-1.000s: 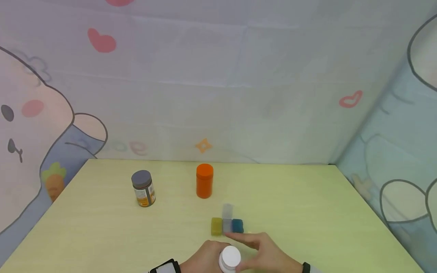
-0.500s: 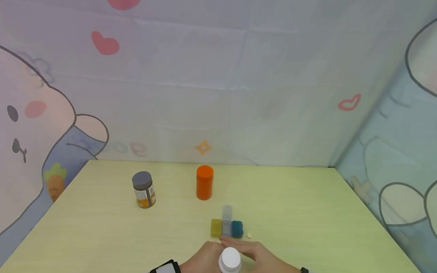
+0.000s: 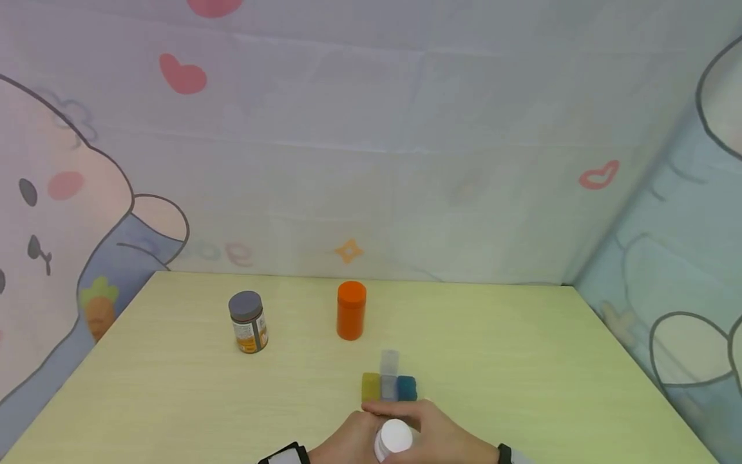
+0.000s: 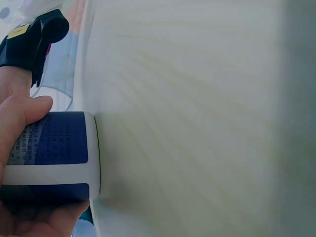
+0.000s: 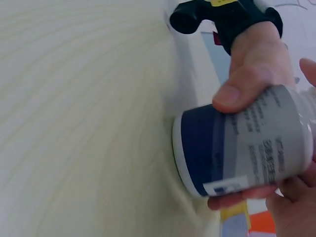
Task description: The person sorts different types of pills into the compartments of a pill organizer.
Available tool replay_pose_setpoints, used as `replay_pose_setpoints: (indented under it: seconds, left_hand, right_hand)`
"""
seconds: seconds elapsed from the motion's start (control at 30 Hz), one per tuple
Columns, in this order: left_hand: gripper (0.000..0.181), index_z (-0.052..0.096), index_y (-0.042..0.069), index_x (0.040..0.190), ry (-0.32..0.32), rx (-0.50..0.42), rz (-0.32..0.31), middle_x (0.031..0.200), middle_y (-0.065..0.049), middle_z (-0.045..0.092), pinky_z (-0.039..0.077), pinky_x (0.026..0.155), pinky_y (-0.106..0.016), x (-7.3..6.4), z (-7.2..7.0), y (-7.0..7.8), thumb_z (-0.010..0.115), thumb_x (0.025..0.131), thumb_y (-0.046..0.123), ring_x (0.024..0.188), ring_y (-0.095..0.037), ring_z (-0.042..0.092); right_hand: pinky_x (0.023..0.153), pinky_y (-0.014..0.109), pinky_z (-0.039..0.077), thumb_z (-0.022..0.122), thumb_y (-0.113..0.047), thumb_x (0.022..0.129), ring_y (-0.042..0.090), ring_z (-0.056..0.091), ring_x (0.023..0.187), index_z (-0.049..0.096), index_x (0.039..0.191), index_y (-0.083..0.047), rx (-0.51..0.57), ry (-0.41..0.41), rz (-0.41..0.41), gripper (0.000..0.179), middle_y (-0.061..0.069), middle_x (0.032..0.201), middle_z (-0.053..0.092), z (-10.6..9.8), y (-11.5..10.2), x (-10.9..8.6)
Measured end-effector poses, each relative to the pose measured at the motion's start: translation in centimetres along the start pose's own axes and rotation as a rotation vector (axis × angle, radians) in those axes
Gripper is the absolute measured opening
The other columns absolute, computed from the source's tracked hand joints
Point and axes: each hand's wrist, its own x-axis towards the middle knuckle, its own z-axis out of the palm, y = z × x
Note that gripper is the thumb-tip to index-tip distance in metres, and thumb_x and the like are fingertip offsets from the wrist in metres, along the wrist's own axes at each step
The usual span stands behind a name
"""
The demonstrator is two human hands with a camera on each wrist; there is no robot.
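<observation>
A white bottle (image 4: 54,148) with a dark blue, printed label stands with its base right at the tabletop. My left hand (image 3: 350,439) grips its body, thumb (image 5: 242,89) on one side and fingers on the other. My right hand (image 3: 449,438) curls round the top, with the white cap (image 3: 397,436) between thumb and fingers; its index finger reaches across to my left hand. Just beyond the hands sits a small three-part case with a yellow part (image 3: 371,386), a pale middle part (image 3: 389,387) and a teal part (image 3: 407,388). A clear flap (image 3: 390,362) extends behind its middle.
An orange jar (image 3: 350,312) stands farther back near the middle of the table (image 3: 493,348). To its left is a jar with a grey lid (image 3: 248,322) and an orange-white label. A patterned cloth (image 3: 406,129) hangs behind the table and along its sides.
My right hand has moved left and closed in round the bottle's top, its index finger now over my left hand. A small pale pill seen on the table half a second ago is now hidden.
</observation>
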Motion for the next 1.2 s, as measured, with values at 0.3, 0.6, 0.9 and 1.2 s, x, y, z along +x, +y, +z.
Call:
replay_pose_setpoints:
  seconds: [0.3, 0.6, 0.9, 1.2]
  left_hand:
    - [0.028, 0.064, 0.024, 0.105, 0.038, 0.086, -0.107, 0.086, 0.016, 0.062, 0.044, 0.073, -0.018, -0.4, -0.1, 0.2, 0.071, 0.078, 0.030, 0.075, 0.000, 0.055]
    - [0.034, 0.061, 0.025, 0.109, 0.028, -0.017, -0.149, 0.091, 0.014, 0.064, 0.046, 0.074, -0.020, -0.5, 0.2, 0.0, 0.071, 0.077, 0.032, 0.080, -0.003, 0.059]
    - [0.026, 0.064, 0.021, 0.106, 0.014, 0.005, -0.023, 0.091, 0.015, 0.064, 0.046, 0.073, -0.017, 0.0, 0.4, 0.0, 0.067, 0.081, 0.028, 0.080, 0.000, 0.057]
    - [0.029, 0.064, 0.024, 0.101, 0.069, -0.029, -0.172, 0.087, 0.012, 0.065, 0.046, 0.074, -0.020, -0.3, 0.2, 0.7, 0.075, 0.074, 0.025, 0.077, -0.005, 0.058]
  right_hand:
    - [0.097, 0.033, 0.038, 0.069, -0.008, 0.078, 0.015, 0.051, 0.115, 0.062, 0.110, 0.005, 0.068, 0.062, -0.129, 0.036, 0.023, 0.117, 0.055, -2.2, 0.8, -1.6]
    - [0.096, 0.060, 0.025, 0.065, -0.019, 0.085, 0.021, 0.033, 0.129, 0.044, 0.136, -0.023, 0.084, -0.029, 0.091, 0.055, -0.001, 0.140, 0.041, -0.2, -0.2, -1.4]
    - [0.097, 0.028, 0.031, 0.063, -0.021, 0.085, 0.014, 0.037, 0.125, 0.040, 0.138, -0.019, 0.031, -0.002, 0.036, 0.057, 0.005, 0.141, 0.039, 0.4, -0.4, -0.9]
    - [0.092, 0.034, 0.038, 0.068, -0.017, 0.082, 0.015, 0.050, 0.115, 0.061, 0.119, -0.015, -0.069, 0.110, -0.031, 0.038, -0.001, 0.121, 0.059, 0.1, -0.8, -1.1]
